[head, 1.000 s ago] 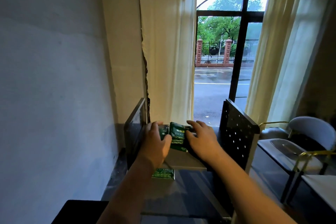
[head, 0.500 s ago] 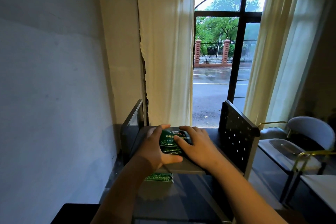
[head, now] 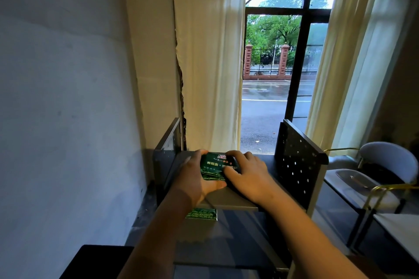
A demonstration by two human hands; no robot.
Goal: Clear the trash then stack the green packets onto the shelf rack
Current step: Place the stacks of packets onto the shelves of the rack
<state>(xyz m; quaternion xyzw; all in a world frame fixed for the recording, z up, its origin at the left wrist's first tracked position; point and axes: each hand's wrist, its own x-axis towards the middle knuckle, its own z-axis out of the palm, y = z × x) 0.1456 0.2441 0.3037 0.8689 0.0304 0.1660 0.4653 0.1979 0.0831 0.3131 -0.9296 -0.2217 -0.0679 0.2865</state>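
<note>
A small stack of green packets (head: 215,165) lies on the top shelf (head: 231,199) of a grey shelf rack, toward its left side. My left hand (head: 192,179) cups the stack from the left, thumb curled under its near edge. My right hand (head: 247,174) covers the stack's right side, fingers curled over the top packet. More green packets (head: 201,213) lie on the shelf below, partly hidden by my left wrist.
The rack has a perforated dark side panel (head: 297,165) on the right and another panel (head: 166,149) on the left, close to the wall. Curtains and a tall window stand behind. A grey chair (head: 381,165) and a table corner (head: 401,231) are at the right.
The loose packets held between both hands have been brought together into one stack and set down on the top shelf, shifted slightly left. Both hands stay on it.
</note>
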